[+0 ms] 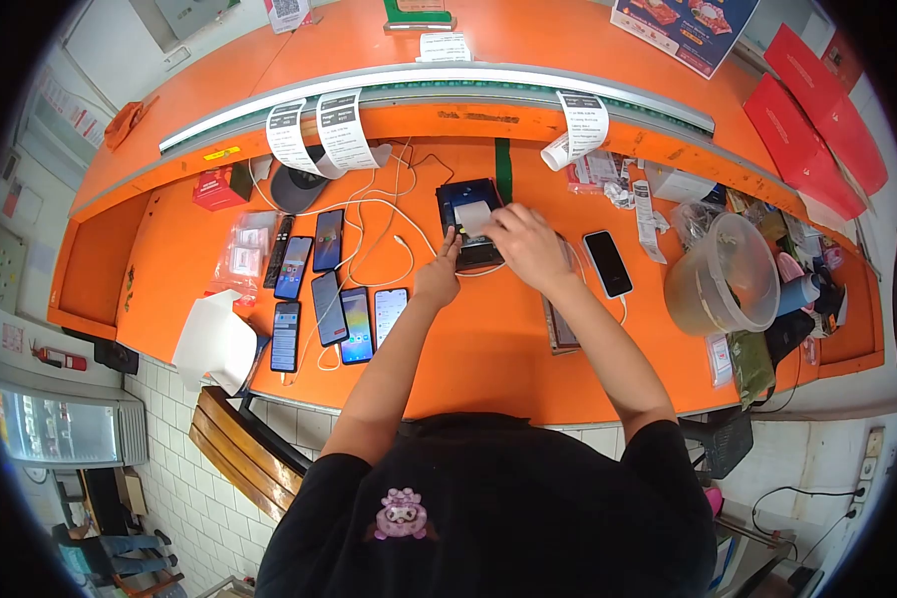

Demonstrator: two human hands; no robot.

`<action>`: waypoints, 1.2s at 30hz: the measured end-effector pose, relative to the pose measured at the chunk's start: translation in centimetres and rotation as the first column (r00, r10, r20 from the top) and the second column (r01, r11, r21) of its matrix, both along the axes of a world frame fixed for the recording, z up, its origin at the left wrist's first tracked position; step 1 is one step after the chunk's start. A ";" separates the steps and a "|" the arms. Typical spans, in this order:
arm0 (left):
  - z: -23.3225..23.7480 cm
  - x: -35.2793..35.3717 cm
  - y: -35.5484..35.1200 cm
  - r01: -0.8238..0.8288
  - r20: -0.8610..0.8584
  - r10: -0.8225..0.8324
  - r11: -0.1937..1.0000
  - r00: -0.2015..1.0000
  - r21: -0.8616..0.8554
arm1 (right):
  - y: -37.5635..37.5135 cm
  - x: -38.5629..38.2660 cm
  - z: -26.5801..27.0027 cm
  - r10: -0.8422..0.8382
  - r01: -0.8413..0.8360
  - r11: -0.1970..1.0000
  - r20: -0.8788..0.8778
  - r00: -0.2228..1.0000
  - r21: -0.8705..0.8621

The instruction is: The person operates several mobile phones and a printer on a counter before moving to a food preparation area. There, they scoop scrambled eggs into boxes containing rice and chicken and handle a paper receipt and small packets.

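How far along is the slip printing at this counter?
Done: three printed slips hang from the ledge. In hand: the left hand rests against the printer while the right hand is at a fresh slip sticking out of it. Left: that slip looks not yet torn off; whether more follow cannot be told.

Both hands — left hand, right hand — touch the receipt printer.

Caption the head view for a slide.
Left hand and right hand on a black receipt printer, orange counter, phones alongside.
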State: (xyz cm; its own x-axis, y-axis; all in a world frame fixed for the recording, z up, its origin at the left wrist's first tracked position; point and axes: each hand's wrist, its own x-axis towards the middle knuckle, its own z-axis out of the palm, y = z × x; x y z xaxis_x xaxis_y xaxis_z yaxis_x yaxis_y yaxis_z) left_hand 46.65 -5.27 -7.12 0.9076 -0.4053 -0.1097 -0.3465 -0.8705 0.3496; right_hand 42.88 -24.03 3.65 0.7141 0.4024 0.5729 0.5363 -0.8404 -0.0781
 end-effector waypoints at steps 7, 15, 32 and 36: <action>0.4 0.1 0.3 0.040 0.000 -0.041 0.993 0.999 0.108 | 2.2 -11.8 -16.6 -0.113 -0.167 0.731 -0.358 0.927 -0.662; 0.1 -1.8 8.1 0.095 0.441 0.148 0.871 0.885 -0.482 | 9.2 -16.5 -9.2 0.323 -0.119 0.946 -0.861 0.393 0.301; -7.1 -10.9 41.0 -0.838 0.246 0.819 0.544 0.518 -0.045 | -4.8 3.9 19.2 -0.014 0.155 0.226 -0.156 0.988 0.962; -4.3 -10.8 40.1 -0.792 0.287 0.779 0.603 0.558 -0.098 | -8.9 13.2 22.8 0.260 0.312 0.105 -0.329 0.908 0.944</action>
State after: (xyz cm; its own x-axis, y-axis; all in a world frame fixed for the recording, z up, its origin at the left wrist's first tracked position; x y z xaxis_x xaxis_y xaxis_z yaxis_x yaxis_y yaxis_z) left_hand 35.90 34.82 -11.46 0.8546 0.4812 0.1954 0.4085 -0.8551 0.3192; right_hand 56.10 -32.95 26.43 0.9344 -0.3216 0.1530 0.2025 0.1265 -0.9711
